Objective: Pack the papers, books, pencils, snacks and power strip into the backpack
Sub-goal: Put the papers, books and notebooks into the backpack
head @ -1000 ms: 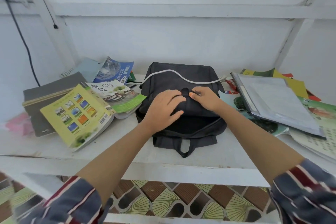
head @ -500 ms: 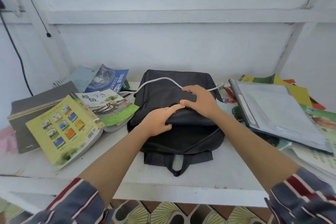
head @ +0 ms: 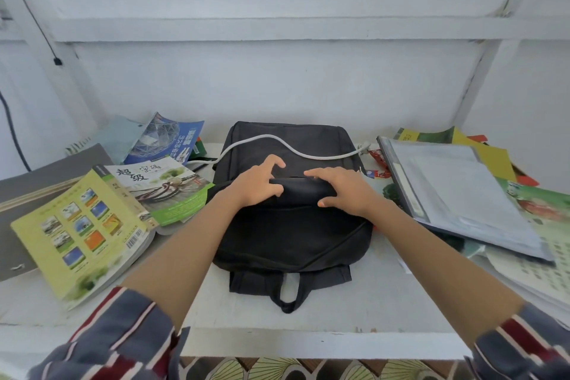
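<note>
Fingers curled, left hand and right hand grip the flap of the black fabric backpack, seemingly opening it; its mouth needs spreading next.

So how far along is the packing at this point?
Nothing looks packed yet. The books lie left of the backpack, the clear folder of papers and red snack packets lie right of it, and a white cable lies across its top. In hand: the left hand and right hand grip the bag's flap, apparently opening it. Left: all the packing. No pencils are visible.
</note>
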